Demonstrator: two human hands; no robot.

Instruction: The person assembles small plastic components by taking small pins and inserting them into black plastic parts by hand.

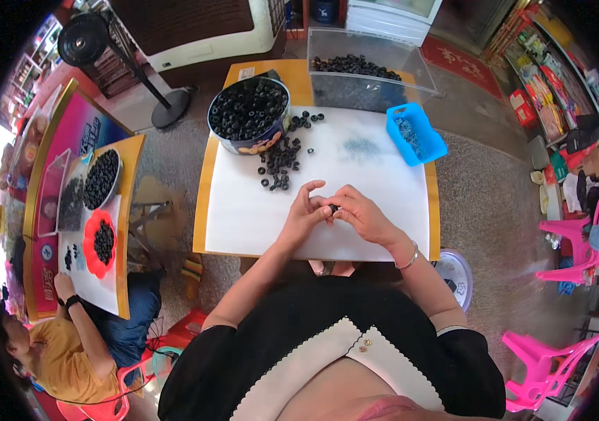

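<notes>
Near the front of the white-topped table, my left hand (304, 214) and my right hand (365, 217) meet fingertip to fingertip. Pinched between them is a small black round part (334, 208), mostly covered by the fingers. The left index finger curls above it, away from the pinch. Beyond my left hand lies a loose pile of black ring-shaped parts (282, 160), some with a visible centre hole. A round tub (261, 140) heaped with the same parts stands behind that pile. A blue plastic basket (431, 149) with tiny pale pieces inside sits at the right back.
A clear plastic bin (419, 77) of black parts stands at the table's far edge. Small pale bits (360, 147) are scattered on the white sheet (243, 217). To the left, another person (75, 344) works at a second table (123, 231). Pink stools (552, 365) stand at right.
</notes>
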